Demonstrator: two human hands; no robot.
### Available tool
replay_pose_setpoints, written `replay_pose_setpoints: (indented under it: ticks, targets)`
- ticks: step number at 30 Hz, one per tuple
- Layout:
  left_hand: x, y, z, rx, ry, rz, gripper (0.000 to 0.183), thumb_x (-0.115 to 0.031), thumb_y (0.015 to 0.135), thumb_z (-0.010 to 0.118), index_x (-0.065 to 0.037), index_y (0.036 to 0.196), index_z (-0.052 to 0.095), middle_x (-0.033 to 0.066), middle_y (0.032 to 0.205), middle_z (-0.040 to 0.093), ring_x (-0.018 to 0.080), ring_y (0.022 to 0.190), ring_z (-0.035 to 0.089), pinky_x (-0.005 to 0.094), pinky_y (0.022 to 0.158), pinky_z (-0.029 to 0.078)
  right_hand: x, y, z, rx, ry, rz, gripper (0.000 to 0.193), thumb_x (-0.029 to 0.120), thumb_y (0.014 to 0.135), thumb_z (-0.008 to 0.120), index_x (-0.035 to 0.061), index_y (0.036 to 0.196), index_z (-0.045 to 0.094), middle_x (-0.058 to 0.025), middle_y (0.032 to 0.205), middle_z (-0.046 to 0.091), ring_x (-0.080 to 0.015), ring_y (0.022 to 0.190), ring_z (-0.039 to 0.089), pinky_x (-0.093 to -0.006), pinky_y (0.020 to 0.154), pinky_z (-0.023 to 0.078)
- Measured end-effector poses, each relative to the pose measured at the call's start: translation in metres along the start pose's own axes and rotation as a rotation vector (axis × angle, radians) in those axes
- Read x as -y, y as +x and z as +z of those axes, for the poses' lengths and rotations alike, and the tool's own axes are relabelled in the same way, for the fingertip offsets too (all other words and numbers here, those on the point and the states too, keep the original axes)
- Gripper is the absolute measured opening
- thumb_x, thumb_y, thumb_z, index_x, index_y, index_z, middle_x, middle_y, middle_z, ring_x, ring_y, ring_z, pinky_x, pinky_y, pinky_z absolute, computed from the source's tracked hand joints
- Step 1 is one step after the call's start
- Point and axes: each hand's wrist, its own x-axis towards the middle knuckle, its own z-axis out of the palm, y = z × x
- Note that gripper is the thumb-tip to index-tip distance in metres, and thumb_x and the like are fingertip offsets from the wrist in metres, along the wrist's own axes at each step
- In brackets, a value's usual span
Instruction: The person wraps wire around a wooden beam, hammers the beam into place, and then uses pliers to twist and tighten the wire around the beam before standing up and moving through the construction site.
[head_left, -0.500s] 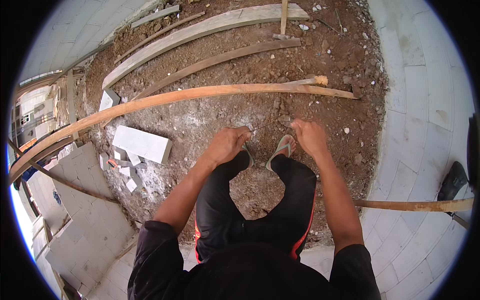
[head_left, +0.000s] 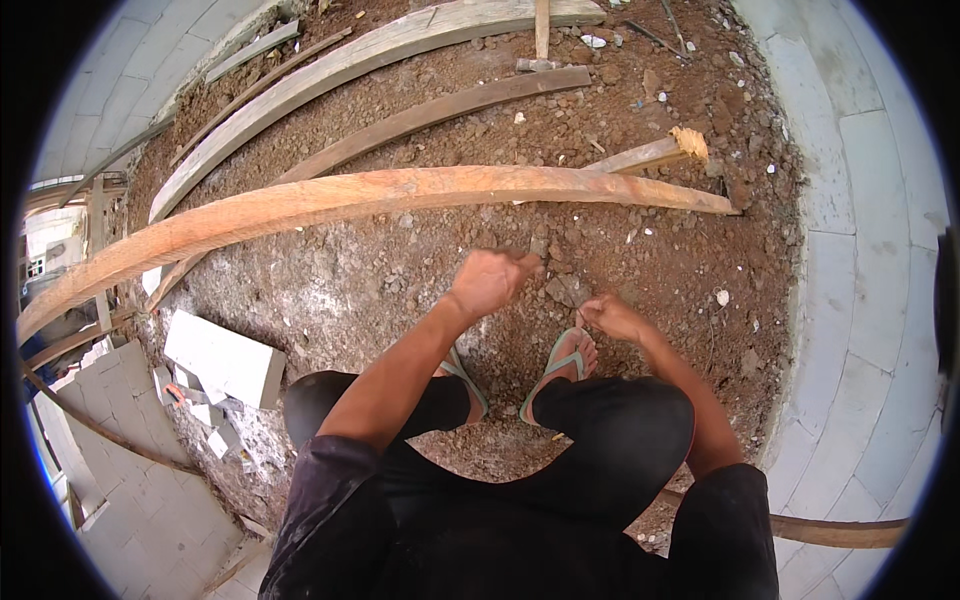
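My left hand (head_left: 492,280) is closed over the soil ahead of my feet, its fingertips pointing right. My right hand (head_left: 612,317) is lower and to the right, thumb and fingers pinched together just above the toes of my right foot. What either hand holds is too thin or blurred to make out. Both hands are apart, with loose clods of soil (head_left: 568,290) between them. Pale green flip-flops (head_left: 545,385) are on my feet, below the hands. Beyond the hands a long, rough timber beam (head_left: 400,190) crosses from left to right.
A broken-ended piece of wood (head_left: 650,155) rests behind the beam. Farther off lie more planks (head_left: 430,115) and a wooden-handled hammer (head_left: 540,64). White blocks (head_left: 225,358) and offcuts lie at the left. Block walls (head_left: 870,240) stand on both sides.
I have crouched lower, knees spread wider. A thin dark strand stretched between my hands before; now I cannot make it out. My right hand has come down nearer my foot; the left has moved slightly right.
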Motion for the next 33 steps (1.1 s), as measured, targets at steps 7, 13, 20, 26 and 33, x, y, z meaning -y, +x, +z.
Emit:
replay_pose_setpoints:
  ticks: [7, 13, 20, 26, 33]
  targets:
    - [0.027, 0.030, 0.105, -0.071, -0.054, -0.273, 0.048, -0.054, 0.098, 0.047, -0.013, 0.096, 0.072, 0.0126, 0.083, 0.072, 0.0314, 0.081, 0.070, 0.0453, 0.071, 0.056, -0.112, 0.009, 0.050, -0.129, 0.007, -0.119, 0.029, 0.030, 0.100, 0.058, 0.0058, 0.097, 0.072, -0.0013, 0.085, 0.067, -0.0123, 0.077, 0.059, -0.0308, 0.072, 0.048]
    - [-0.051, 0.083, 0.068, 0.056, 0.032, 0.052, 0.049, -0.055, 0.097, 0.048, -0.016, 0.091, 0.076, 0.0151, 0.085, 0.072, 0.0341, 0.084, 0.069, 0.0460, 0.074, 0.054, -0.052, -0.016, 0.036, -0.255, 0.593, -0.282, 0.028, 0.024, 0.100, 0.059, 0.0005, 0.112, 0.068, -0.0092, 0.088, 0.067, -0.0152, 0.089, 0.064, -0.0314, 0.077, 0.050]
    - [-0.035, 0.094, 0.069, -0.239, -0.196, -0.095, 0.036, -0.044, 0.096, 0.056, -0.014, 0.100, 0.075, 0.0192, 0.090, 0.070, 0.0398, 0.084, 0.067, 0.0483, 0.075, 0.052, -0.067, -0.031, -0.017, -0.440, 0.892, -0.246, 0.024, 0.020, 0.099, 0.060, 0.0014, 0.110, 0.070, 0.0072, 0.064, 0.050, -0.0072, 0.063, 0.044, -0.0252, 0.057, 0.036]
    - [0.011, 0.093, 0.068, -0.292, -0.395, -0.536, 0.043, -0.046, 0.094, 0.058, -0.009, 0.112, 0.070, 0.0200, 0.109, 0.069, 0.0389, 0.099, 0.066, 0.0470, 0.088, 0.051, -0.131, 0.000, -0.042, -1.210, 0.816, -0.069, 0.022, 0.019, 0.096, 0.064, 0.0012, 0.102, 0.075, 0.0060, 0.066, 0.051, -0.0048, 0.057, 0.042, -0.0221, 0.050, 0.031]
    - [0.053, 0.130, 0.065, -0.606, -0.146, -0.370, 0.042, -0.025, 0.097, 0.053, -0.011, 0.137, 0.052, 0.0205, 0.139, 0.050, 0.0417, 0.127, 0.048, 0.0493, 0.108, 0.036, -0.045, 0.078, -0.079, -0.800, 1.174, -0.341, 0.029, 0.018, 0.097, 0.063, 0.0087, 0.124, 0.065, 0.0100, 0.061, 0.041, -0.0033, 0.052, 0.034, -0.0224, 0.045, 0.024]
